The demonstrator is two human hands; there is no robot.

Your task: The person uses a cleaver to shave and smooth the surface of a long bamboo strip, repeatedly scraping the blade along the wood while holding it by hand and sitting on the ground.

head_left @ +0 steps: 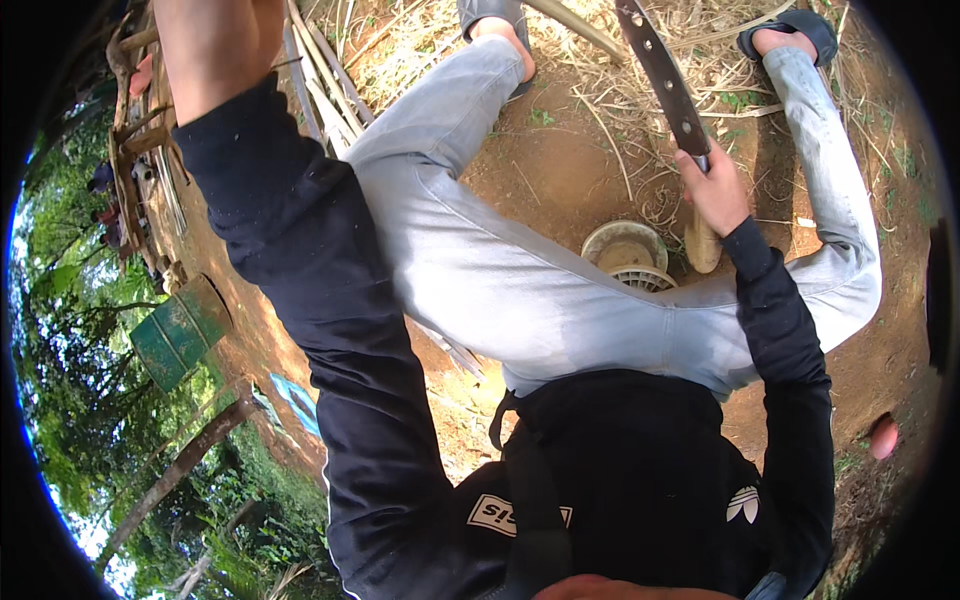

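Head view: the right hand [715, 190] has its grip clamped on a machete [662, 70], blade slanting up and away. The left arm reaches up-left, its grip out of sight.

This is an outdoor work spot in the countryside, not a room. The ground [560, 170] is bare brown dirt with dry grass [700, 50] and cut bamboo strips [325, 80] lying on it. Green trees [70, 300] stand at the side, near a green metal box [180, 330] and a stack of sticks [140, 130].
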